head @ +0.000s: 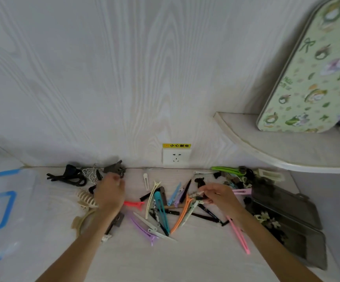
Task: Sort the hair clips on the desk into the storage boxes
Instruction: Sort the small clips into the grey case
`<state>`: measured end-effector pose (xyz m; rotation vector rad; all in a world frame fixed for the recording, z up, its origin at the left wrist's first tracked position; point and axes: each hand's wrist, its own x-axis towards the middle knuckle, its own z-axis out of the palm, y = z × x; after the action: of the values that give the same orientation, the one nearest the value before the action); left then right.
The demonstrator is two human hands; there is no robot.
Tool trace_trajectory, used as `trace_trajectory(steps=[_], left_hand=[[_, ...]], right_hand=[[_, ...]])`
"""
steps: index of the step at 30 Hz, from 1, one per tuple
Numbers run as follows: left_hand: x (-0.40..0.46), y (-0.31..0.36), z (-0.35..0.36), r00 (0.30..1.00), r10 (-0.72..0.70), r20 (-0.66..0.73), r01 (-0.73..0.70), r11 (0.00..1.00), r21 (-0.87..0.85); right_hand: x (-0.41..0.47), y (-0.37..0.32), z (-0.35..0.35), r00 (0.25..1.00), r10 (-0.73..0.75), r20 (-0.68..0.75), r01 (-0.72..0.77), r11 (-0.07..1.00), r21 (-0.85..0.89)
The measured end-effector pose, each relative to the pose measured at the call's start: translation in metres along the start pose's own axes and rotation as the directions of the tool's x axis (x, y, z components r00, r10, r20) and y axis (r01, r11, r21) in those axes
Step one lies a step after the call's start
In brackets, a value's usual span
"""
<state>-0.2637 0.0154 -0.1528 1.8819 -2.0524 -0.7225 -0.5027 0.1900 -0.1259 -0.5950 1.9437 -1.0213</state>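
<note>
Reaching with both hands into the scatter of hair clips [165, 204] across the middle of the frame. Right hand [219, 195], centre right, fingers curled and pinching a small dark clip [196, 194] by one end, lifted slightly off the pile, probably to free it from the tangle beneath. Left hand [109, 192], centre left, loosely curled over the black claw clips [73, 176] near the wall; grip unclear, blurred, possibly empty. Clear blue-handled box [0, 210] at far left, dark boxes [287, 212] at lower right just beside the right forearm, so within short reach for dropping. Beige claw clip [86, 198] touching the left wrist's outer side.
</note>
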Motion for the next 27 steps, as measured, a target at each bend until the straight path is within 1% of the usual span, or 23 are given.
trace_trajectory(steps=[1, 3, 4, 6, 7, 8, 10, 12, 14, 18, 20, 22, 23, 25, 26, 27], left_hand=[[0.007, -0.004, -0.004, 0.997, -0.065, -0.041, 0.068, 0.996, 0.054], [0.02, -0.007, -0.007, 0.994, -0.1, -0.048, 0.106, 0.982, 0.155], [0.026, -0.008, -0.006, 0.993, -0.101, -0.057, 0.109, 0.981, 0.161], [0.032, -0.008, -0.003, 0.989, -0.121, -0.085, 0.13, 0.985, 0.116], [0.033, -0.009, -0.002, 0.986, -0.128, -0.109, 0.14, 0.984, 0.108], [0.034, -0.011, -0.001, 0.984, -0.124, -0.127, 0.141, 0.981, 0.137], [0.034, -0.018, 0.0, 0.988, -0.079, -0.129, 0.112, 0.956, 0.27], [0.034, -0.021, 0.0, 0.992, -0.034, -0.123, 0.077, 0.928, 0.366], [0.038, -0.023, 0.001, 0.991, -0.022, -0.13, 0.069, 0.925, 0.375], [0.041, -0.022, 0.0, 0.988, -0.063, -0.138, 0.097, 0.96, 0.262], [0.04, -0.024, -0.007, 0.997, -0.04, -0.072, 0.06, 0.951, 0.302], [0.033, -0.024, -0.021, 1.0, 0.023, 0.013, -0.027, 0.936, 0.352], [0.028, -0.023, -0.029, 0.998, 0.063, 0.03, -0.069, 0.934, 0.351], [0.01, -0.019, -0.045, 0.987, 0.156, 0.031, -0.158, 0.946, 0.283], [0.0, -0.015, -0.051, 0.976, 0.211, 0.055, -0.218, 0.951, 0.218], [-0.013, -0.008, -0.054, 0.957, 0.263, 0.12, -0.279, 0.949, 0.146]], right_hand=[[0.0, -0.001, 0.004, 1.0, 0.005, 0.001, -0.005, 1.0, -0.007], [0.003, -0.006, 0.018, 0.999, 0.019, 0.037, -0.02, 1.0, 0.022], [0.007, -0.011, 0.03, 0.996, 0.015, 0.083, -0.017, 0.999, 0.033], [0.014, -0.023, 0.056, 0.983, -0.005, 0.182, -0.001, 0.999, 0.033], [0.017, -0.029, 0.068, 0.978, -0.005, 0.208, 0.0, 1.0, 0.025], [0.021, -0.033, 0.078, 0.976, 0.001, 0.216, -0.002, 1.0, 0.001], [0.028, -0.038, 0.096, 0.978, 0.028, 0.208, -0.015, 0.998, -0.063], [0.034, -0.041, 0.107, 0.974, 0.078, 0.211, -0.066, 0.996, -0.065], [0.04, -0.047, 0.116, 0.966, 0.141, 0.215, -0.135, 0.99, -0.04], [0.042, -0.06, 0.128, 0.939, 0.249, 0.236, -0.275, 0.957, 0.087], [0.039, -0.063, 0.131, 0.931, 0.265, 0.251, -0.306, 0.941, 0.143], [0.032, -0.062, 0.131, 0.924, 0.27, 0.271, -0.327, 0.925, 0.194], [0.028, -0.061, 0.128, 0.92, 0.268, 0.286, -0.335, 0.916, 0.221], [0.016, -0.055, 0.119, 0.912, 0.249, 0.326, -0.347, 0.893, 0.288], [0.012, -0.051, 0.112, 0.909, 0.233, 0.345, -0.35, 0.876, 0.33], [0.005, -0.045, 0.102, 0.909, 0.221, 0.354, -0.355, 0.856, 0.376]])
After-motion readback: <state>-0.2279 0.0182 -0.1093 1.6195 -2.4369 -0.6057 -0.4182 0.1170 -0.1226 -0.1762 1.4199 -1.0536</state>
